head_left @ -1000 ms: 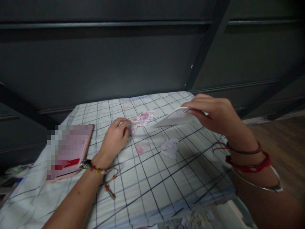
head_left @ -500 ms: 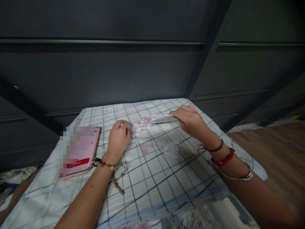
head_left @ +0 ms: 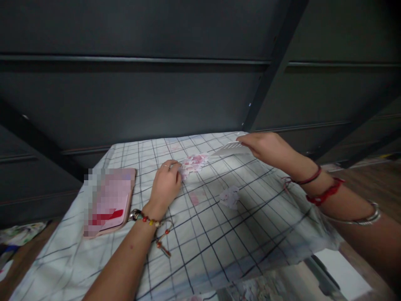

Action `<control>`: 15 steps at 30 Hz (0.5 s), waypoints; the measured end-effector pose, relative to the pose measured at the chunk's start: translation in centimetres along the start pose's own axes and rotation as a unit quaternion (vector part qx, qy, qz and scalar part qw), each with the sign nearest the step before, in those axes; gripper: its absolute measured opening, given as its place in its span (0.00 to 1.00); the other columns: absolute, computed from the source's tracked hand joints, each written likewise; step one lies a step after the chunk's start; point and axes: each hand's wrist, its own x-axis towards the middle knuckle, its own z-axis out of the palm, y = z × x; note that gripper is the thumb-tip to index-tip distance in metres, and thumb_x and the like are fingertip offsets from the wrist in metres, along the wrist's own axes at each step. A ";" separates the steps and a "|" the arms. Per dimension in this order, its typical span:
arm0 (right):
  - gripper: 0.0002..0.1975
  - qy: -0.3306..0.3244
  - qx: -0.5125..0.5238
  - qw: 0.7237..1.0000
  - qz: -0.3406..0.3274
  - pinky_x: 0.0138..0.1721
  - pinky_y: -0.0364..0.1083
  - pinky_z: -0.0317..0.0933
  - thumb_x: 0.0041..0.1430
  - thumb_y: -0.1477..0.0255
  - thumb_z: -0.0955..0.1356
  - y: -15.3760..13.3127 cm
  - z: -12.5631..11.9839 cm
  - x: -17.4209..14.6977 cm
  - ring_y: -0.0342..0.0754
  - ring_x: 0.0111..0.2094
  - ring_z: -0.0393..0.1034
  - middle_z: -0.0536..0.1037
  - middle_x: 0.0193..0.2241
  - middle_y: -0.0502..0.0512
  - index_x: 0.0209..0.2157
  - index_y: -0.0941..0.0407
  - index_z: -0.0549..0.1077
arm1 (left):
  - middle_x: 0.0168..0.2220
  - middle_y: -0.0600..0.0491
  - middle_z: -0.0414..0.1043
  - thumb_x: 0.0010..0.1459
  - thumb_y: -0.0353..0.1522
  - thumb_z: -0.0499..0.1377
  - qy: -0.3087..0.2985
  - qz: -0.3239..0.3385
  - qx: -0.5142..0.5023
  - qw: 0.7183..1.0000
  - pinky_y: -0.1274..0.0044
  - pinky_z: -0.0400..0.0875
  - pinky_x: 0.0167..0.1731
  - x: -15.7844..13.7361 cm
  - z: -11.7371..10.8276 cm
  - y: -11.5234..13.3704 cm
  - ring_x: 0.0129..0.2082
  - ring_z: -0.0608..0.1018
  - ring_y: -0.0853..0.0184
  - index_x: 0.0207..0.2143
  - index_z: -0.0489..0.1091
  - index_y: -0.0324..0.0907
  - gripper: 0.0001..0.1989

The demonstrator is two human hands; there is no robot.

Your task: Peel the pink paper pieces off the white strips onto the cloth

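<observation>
My right hand (head_left: 258, 144) pinches the far end of a thin white sheet (head_left: 233, 149) with a row of slits or stripes along its edge. The sheet is held tilted above the cloth, to the right of a small heap of pink-and-white paper pieces (head_left: 196, 162). At the heap's left edge, my left hand (head_left: 167, 179) has its fingers curled together on the pieces; its fingertips are partly hidden. Nearer to me lie a crumpled whitish paper bit (head_left: 230, 197) and a flat pinkish piece (head_left: 196, 197).
A white cloth with dark grid lines (head_left: 200, 234) covers the table. On the left lies a pink-cased phone (head_left: 114, 200), partly blurred out. A container with mixed paper bits (head_left: 260, 288) is at the bottom edge. A dark panelled wall (head_left: 156, 100) stands behind.
My right hand has moved right and slightly up with the white sheet, whose left end is now farther from the heap. My left hand has shifted slightly right, still at the heap's edge.
</observation>
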 end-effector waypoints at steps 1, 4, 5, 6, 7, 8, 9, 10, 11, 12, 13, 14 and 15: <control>0.16 -0.007 0.000 1.000 -0.007 0.35 0.44 0.62 0.57 0.81 0.59 -0.1 0.3 0.7 0.47 0.37 0.72 0.79 0.38 0.56 0.43 0.56 0.72 | 0.45 0.41 0.69 0.57 0.24 0.47 -0.002 0.007 -0.001 1.000 0.64 0.68 0.50 0.0 0.1 0.0 0.47 0.71 0.57 0.42 0.70 0.33 0.15; 0.19 -0.036 -0.008 0.999 -0.012 0.35 0.44 0.59 0.55 0.83 0.58 -0.4 1.2 3.0 0.46 0.36 0.71 0.78 0.37 0.58 0.44 0.58 0.72 | 0.46 0.41 0.69 0.58 0.25 0.47 -0.002 0.019 -0.005 1.000 0.63 0.68 0.50 0.0 0.2 0.0 0.47 0.72 0.57 0.43 0.70 0.34 0.15; 0.19 -0.049 -0.012 0.999 -0.009 0.35 0.45 0.58 0.55 0.84 0.58 -0.6 1.5 3.8 0.46 0.37 0.71 0.78 0.38 0.58 0.44 0.58 0.71 | 0.46 0.42 0.69 0.58 0.25 0.47 -0.001 0.022 -0.006 1.000 0.63 0.68 0.50 0.0 0.2 0.0 0.47 0.71 0.57 0.43 0.70 0.34 0.15; 0.19 -0.053 -0.013 0.998 -0.007 0.35 0.45 0.57 0.55 0.84 0.58 -0.8 1.8 4.6 0.46 0.37 0.71 0.78 0.39 0.59 0.45 0.59 0.71 | 0.46 0.42 0.69 0.58 0.26 0.47 0.000 0.024 -0.006 1.000 0.63 0.68 0.50 0.0 0.3 0.0 0.47 0.71 0.57 0.44 0.70 0.34 0.15; 0.19 -0.057 -0.013 0.998 -0.007 0.34 0.45 0.57 0.56 0.84 0.58 -1.1 2.1 5.4 0.46 0.37 0.71 0.78 0.40 0.59 0.45 0.58 0.71 | 0.46 0.42 0.69 0.58 0.26 0.47 0.000 0.026 -0.007 1.000 0.63 0.68 0.50 0.0 0.3 -0.1 0.47 0.71 0.57 0.44 0.70 0.34 0.15; 0.19 -0.062 -0.013 0.998 -0.006 0.33 0.44 0.56 0.56 0.84 0.58 -1.3 2.4 6.0 0.47 0.37 0.71 0.78 0.40 0.59 0.45 0.58 0.71 | 0.46 0.42 0.69 0.59 0.26 0.47 0.001 0.029 -0.007 1.000 0.63 0.68 0.50 0.0 0.3 -0.1 0.47 0.71 0.57 0.44 0.70 0.34 0.15; 0.19 -0.068 -0.013 0.998 -0.005 0.32 0.44 0.55 0.56 0.84 0.58 -1.5 2.6 6.6 0.47 0.37 0.71 0.78 0.39 0.58 0.44 0.58 0.72 | 0.45 0.42 0.69 0.59 0.26 0.47 0.002 0.031 -0.006 0.999 0.63 0.68 0.50 0.0 0.3 -0.1 0.47 0.71 0.57 0.44 0.70 0.34 0.15; 0.18 -0.075 -0.013 0.997 -0.003 0.32 0.44 0.54 0.55 0.84 0.58 -1.7 2.8 7.0 0.47 0.36 0.71 0.78 0.39 0.58 0.43 0.58 0.72 | 0.45 0.42 0.69 0.58 0.26 0.47 0.002 0.034 -0.006 0.999 0.63 0.68 0.51 0.0 0.4 -0.1 0.47 0.71 0.57 0.43 0.70 0.34 0.15; 0.18 -0.078 -0.013 0.997 0.000 0.31 0.44 0.54 0.55 0.84 0.58 -1.8 3.0 7.4 0.47 0.36 0.71 0.78 0.40 0.58 0.42 0.58 0.72 | 0.45 0.42 0.69 0.58 0.26 0.47 0.004 0.035 -0.006 0.999 0.64 0.68 0.51 0.0 0.4 -0.1 0.47 0.71 0.57 0.43 0.70 0.34 0.15; 0.17 -0.081 -0.013 0.997 0.002 0.31 0.44 0.53 0.55 0.85 0.58 -1.9 3.0 7.5 0.47 0.37 0.71 0.78 0.39 0.59 0.41 0.58 0.72 | 0.45 0.42 0.69 0.58 0.26 0.47 0.005 0.037 -0.006 0.999 0.64 0.68 0.51 0.0 0.4 -0.1 0.47 0.71 0.57 0.43 0.70 0.34 0.15; 0.16 -0.085 -0.013 0.996 0.003 0.30 0.44 0.53 0.54 0.85 0.59 -1.9 2.9 7.6 0.47 0.37 0.71 0.78 0.39 0.59 0.40 0.59 0.72 | 0.45 0.43 0.69 0.58 0.26 0.47 0.007 0.037 -0.006 0.999 0.64 0.68 0.51 0.0 0.4 -0.1 0.47 0.71 0.57 0.43 0.70 0.35 0.15; 0.16 -0.088 -0.012 0.996 0.003 0.30 0.44 0.52 0.54 0.85 0.59 -2.0 2.8 7.5 0.48 0.37 0.71 0.78 0.39 0.59 0.40 0.59 0.72 | 0.45 0.43 0.69 0.58 0.26 0.47 0.007 0.037 -0.005 0.999 0.63 0.68 0.50 0.1 0.4 -0.1 0.47 0.71 0.57 0.43 0.70 0.35 0.15; 0.15 -0.091 -0.011 0.996 0.001 0.30 0.44 0.52 0.53 0.85 0.60 -2.1 2.5 7.4 0.48 0.37 0.71 0.78 0.39 0.59 0.39 0.59 0.72 | 0.45 0.43 0.69 0.58 0.26 0.47 0.007 0.037 -0.005 0.999 0.63 0.68 0.50 0.1 0.4 -0.1 0.46 0.71 0.57 0.43 0.70 0.35 0.15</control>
